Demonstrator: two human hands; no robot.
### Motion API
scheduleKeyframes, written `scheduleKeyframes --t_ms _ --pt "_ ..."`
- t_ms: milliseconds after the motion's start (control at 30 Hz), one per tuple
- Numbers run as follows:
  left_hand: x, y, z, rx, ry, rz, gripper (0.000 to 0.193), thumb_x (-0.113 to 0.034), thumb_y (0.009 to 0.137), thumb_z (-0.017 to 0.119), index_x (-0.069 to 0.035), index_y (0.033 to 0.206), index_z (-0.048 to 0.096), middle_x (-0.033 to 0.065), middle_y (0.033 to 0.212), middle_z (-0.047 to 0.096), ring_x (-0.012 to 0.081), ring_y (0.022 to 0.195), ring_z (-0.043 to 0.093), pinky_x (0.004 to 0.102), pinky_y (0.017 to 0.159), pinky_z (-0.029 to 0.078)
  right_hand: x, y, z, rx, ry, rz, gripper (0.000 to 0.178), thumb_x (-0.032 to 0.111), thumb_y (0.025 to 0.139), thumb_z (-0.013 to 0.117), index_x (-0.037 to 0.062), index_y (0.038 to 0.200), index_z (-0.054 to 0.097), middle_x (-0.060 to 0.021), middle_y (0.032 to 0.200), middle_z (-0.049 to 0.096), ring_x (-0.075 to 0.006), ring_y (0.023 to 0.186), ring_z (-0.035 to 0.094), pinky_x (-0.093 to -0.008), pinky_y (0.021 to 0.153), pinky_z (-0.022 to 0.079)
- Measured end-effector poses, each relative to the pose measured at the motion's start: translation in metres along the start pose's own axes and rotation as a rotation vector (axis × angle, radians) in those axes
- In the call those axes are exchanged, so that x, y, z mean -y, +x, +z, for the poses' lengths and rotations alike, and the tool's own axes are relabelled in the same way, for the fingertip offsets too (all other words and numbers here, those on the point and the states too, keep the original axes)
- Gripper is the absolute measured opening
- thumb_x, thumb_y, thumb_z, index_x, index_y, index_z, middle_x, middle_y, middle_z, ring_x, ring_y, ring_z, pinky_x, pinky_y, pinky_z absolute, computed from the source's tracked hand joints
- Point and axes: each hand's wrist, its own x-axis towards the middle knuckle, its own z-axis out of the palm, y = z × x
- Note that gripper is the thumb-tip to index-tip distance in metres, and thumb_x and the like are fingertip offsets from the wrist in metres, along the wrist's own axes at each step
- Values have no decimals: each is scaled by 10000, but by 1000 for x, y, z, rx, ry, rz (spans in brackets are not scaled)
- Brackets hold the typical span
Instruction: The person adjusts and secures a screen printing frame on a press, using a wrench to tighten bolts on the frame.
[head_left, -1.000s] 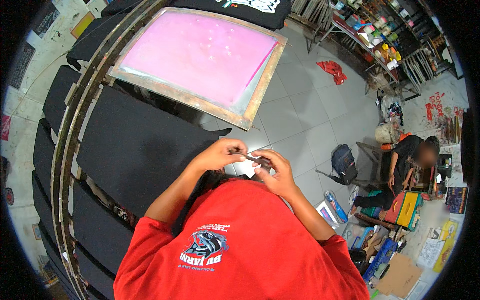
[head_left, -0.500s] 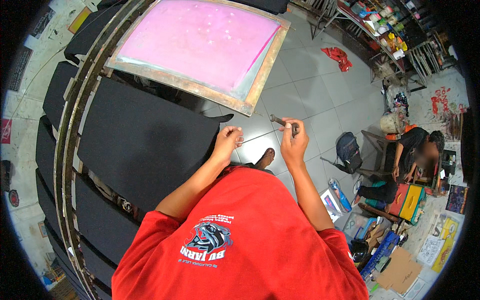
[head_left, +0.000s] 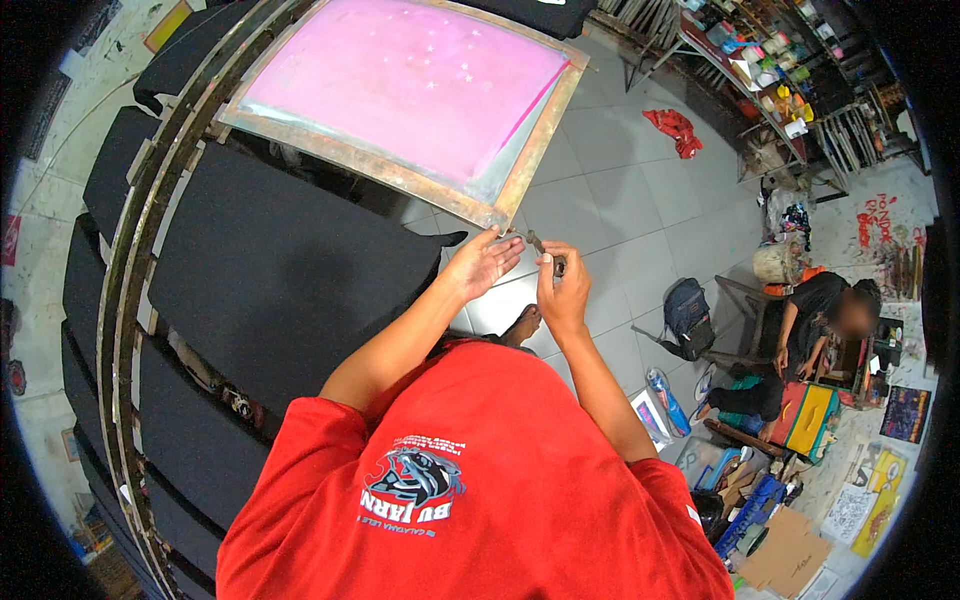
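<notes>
A dark metal wrench [head_left: 537,243] is gripped in my right hand [head_left: 563,292], fingers curled round its shaft and its head tipped up to the left. My left hand [head_left: 484,264] is open, palm partly upward and fingers stretched out, just left of the wrench head. Both hands are at the near right corner of a screen-printing frame [head_left: 520,180] with pink mesh [head_left: 410,85]. The left fingertips are close to that corner; whether they touch it, I cannot tell. Black fabric [head_left: 290,270] covers a flat board beside my left forearm.
A curved metal rail [head_left: 118,330] runs along the left past several black-covered boards. Grey floor tiles [head_left: 640,220] extend to the right, with a red cloth [head_left: 674,133] and a dark backpack [head_left: 688,318] on them. Another person [head_left: 825,305] sits low at the right, among boxes and cardboard [head_left: 787,553].
My left hand has moved right and up and its curled fingers have opened out. My right hand has brought the wrench left, nearer the frame's corner.
</notes>
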Motion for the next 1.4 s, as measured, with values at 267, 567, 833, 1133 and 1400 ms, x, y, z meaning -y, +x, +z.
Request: scheduleKeyframes --t_ms 267,567,833,1133,1400 --pt "4 8 -2 10 -42 13 365 -284 920 532 29 1099 471 158 1146 524 259 1125 508 349 999 416 3 -4 4 19 -22 -6 122 40 838 553 -5 944 513 -191 986 613 -358 908 597 -409 772 476" --pt "3 8 -2 36 0 67 281 -240 924 528 8 1053 508 135 1060 571 238 1078 537 335 962 452 14 19 -3 117 -87 75 145 121 866 574 12 948 525 -182 907 613 -357 835 597 -418 710 471" --pt "6 10 -5 26 76 89 309 -269 934 505 7 1073 501 133 1089 564 245 1101 526 361 997 403 7 58 3 164 -137 127 182 161 907 521 -1 985 493 -216 815 611 -393 743 604 -437 647 463" --pt "3 6 3 -32 121 71 314 -276 935 505 7 1071 505 115 1085 540 244 1118 502 361 1001 378 -75 135 27 310 41 271 191 182 908 490 18 1007 503 -131 708 621 -217 581 584 -334 518 442" --pt "0 6 -8 -104 149 44 242 -281 934 508 -61 1026 545 23 926 530 128 840 487 294 819 428 -115 110 71 354 515 722 199 246 906 504 61 963 547 -51 847 590 -101 595 456 -239 490 387"
